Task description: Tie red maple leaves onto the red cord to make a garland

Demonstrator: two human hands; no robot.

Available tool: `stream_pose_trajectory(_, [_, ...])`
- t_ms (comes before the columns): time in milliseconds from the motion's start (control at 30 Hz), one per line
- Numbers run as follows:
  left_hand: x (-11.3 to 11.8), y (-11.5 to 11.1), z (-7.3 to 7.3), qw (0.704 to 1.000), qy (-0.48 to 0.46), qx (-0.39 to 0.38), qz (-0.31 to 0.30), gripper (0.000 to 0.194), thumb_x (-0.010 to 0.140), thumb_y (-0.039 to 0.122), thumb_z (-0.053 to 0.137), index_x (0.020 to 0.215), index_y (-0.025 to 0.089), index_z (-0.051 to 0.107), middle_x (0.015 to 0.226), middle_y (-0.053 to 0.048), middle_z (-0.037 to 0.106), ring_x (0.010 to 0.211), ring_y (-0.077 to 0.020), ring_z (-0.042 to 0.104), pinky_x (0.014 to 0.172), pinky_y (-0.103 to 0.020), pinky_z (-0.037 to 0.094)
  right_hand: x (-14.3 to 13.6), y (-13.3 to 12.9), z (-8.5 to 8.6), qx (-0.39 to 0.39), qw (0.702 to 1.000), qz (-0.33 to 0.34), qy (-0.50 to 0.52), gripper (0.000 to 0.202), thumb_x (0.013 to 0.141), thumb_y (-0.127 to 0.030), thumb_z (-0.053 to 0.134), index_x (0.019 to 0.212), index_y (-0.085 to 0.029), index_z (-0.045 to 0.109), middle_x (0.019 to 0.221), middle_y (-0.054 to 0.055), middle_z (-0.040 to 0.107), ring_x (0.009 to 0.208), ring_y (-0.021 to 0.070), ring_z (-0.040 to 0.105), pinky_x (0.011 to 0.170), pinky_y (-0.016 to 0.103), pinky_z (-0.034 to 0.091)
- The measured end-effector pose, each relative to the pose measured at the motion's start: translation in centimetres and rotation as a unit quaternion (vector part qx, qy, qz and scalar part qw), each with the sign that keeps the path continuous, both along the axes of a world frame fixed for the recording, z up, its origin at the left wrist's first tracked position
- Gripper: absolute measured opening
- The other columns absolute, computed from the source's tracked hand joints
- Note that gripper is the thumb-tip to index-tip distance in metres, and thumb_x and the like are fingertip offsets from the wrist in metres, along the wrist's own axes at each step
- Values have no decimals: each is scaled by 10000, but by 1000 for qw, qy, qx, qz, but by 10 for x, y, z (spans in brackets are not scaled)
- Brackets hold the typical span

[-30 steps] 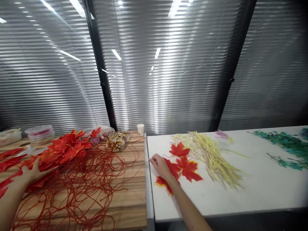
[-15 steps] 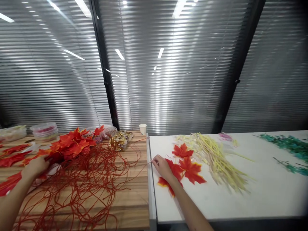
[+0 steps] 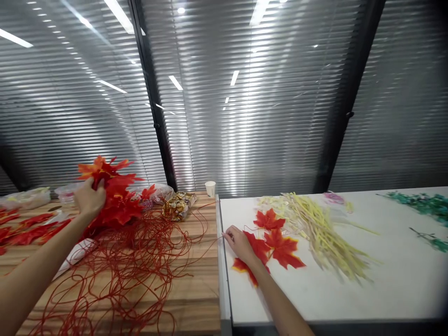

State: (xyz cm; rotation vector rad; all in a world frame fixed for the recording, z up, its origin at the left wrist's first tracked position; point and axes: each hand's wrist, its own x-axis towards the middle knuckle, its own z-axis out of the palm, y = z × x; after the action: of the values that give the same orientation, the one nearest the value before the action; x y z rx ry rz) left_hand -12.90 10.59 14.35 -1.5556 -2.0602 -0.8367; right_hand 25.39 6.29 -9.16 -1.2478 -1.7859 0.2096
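My left hand (image 3: 90,198) is closed on a bunch of red and orange maple leaves (image 3: 121,198), lifted above the wooden table (image 3: 206,298). Below and to the right of the bunch spreads a tangle of red cord (image 3: 129,275). At the seam between the two tables, my right hand (image 3: 236,240) pinches a thin strand of the red cord. Several red maple leaves (image 3: 282,247) lie on the white table (image 3: 315,298), some partly under my right wrist.
Gold foil packaging (image 3: 178,206) and a paper cup (image 3: 210,188) stand at the back. Yellow strips (image 3: 325,233) lie right of the leaves, with green foliage (image 3: 423,205) farther right. Plastic containers (image 3: 26,198) and more red leaves (image 3: 31,233) are at the left. Blinds (image 3: 273,116) hang behind.
My left hand has risen and moved right, lifting the bunch of leaves off the pile. My right hand stays at the seam with the cord. The view has shifted slightly.
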Motion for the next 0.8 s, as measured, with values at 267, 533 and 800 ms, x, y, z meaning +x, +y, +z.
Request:
stream_pose_trajectory(267, [61,23,-22,974,141,11,-177,454,900,384,211,1086,113,523,993,-65,570,867,-172,504,686,-234,344,1,1,-2,-1,1000,-2,-9,220,863,-281,413,675,-195,490,703,14,542,630,149,505,587,257,381])
stream_pose_trajectory(533, [59,36,-89,920,240,-148,-272,373,752,391,473,1044,211,623,1127,-108,585,1122,-286,439,954,-430,285,0,1,-2,11,1000,-6,-19,214,860,-268,414,680,-194,502,693,11,539,611,142,497,562,248,369])
stream_pose_trajectory(800, [56,29,-93,920,217,-202,-257,451,800,510,362,933,208,669,951,-97,670,974,-254,551,1005,-440,195,0,1,-2,9,1000,2,-17,198,858,-268,417,689,-196,491,699,12,533,617,147,495,569,249,371])
